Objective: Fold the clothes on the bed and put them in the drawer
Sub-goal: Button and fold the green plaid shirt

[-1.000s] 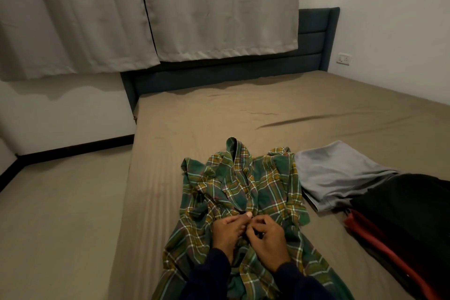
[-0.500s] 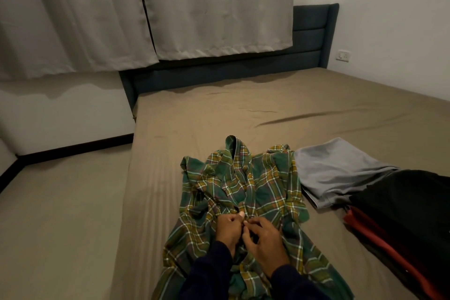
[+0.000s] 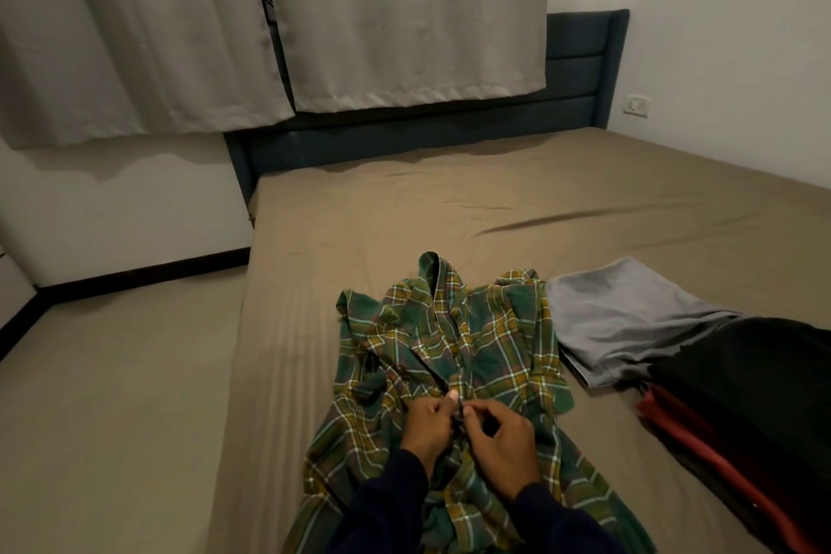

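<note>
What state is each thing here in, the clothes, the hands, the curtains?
Plaid shirt: crumpled, unfolded, on the bed.
Left hand: pinching the shirt front.
Right hand: pinching the shirt front.
Grey garment: folded flat.
Black garment: lying on a red one.
Curtains: drawn.

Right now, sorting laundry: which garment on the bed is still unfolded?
The green plaid shirt, crumpled under both hands; the grey, black and red ones lie flat.

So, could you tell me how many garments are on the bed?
4: plaid shirt in front under both hands, grey garment to its right, black garment further right, red garment beneath it. More may be hidden.
</note>
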`<action>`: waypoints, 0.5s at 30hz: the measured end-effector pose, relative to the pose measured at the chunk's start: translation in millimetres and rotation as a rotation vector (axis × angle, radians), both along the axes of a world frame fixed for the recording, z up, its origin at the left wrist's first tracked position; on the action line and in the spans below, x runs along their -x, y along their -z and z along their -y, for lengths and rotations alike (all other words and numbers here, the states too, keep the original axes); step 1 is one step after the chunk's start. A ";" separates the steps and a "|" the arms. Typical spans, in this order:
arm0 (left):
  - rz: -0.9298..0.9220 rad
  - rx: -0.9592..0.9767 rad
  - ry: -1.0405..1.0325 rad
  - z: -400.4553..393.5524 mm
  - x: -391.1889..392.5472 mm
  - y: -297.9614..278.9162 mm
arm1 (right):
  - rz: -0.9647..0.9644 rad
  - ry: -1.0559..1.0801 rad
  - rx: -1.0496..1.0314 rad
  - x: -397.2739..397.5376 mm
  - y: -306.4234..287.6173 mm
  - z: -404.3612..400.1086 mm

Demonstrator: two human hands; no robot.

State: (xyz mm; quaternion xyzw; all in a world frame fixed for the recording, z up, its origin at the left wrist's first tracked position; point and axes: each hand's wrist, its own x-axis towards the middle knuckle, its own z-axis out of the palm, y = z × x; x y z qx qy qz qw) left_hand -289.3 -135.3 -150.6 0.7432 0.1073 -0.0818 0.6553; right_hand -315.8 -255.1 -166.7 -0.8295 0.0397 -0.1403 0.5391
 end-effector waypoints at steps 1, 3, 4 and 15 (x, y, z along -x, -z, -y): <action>0.028 -0.050 0.019 0.1 -0.4 0.8 | -0.032 0.014 -0.019 -0.3 -2.6 0.3; 0.090 -0.154 0.057 2.0 -2.5 -0.2 | -0.058 0.060 -0.040 -4.5 -10.5 -0.7; 0.117 -0.199 0.085 3.6 -3.9 -1.8 | -0.039 0.091 -0.048 -9.1 -16.2 -1.6; 0.113 -0.272 0.350 -3.4 -34.5 -16.3 | -0.144 -0.219 0.551 -112.6 -51.7 12.8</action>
